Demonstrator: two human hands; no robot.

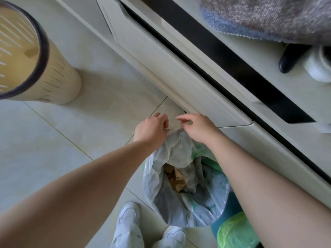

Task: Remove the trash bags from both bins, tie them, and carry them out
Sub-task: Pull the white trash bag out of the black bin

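Observation:
A white trash bag point(179, 151) stands open on the floor below me, with brown cardboard scraps point(175, 179) inside. My left hand point(152, 129) is closed on the bag's far rim. My right hand point(197, 127) hovers just beside it, over the same rim, fingers spread and holding nothing that I can see. A green bag point(234, 233) lines a teal bin point(231, 208) at the lower right, partly hidden by my right forearm. A cream slotted bin point(26, 56) with a dark rim stands unlined at the upper left.
A cream cabinet point(188, 77) with a black handle strip runs diagonally beside the bag. A grey-blue towel point(268, 17) and a white object point(318, 67) lie on top of it. My white shoes point(129, 224) stand on the pale tiled floor.

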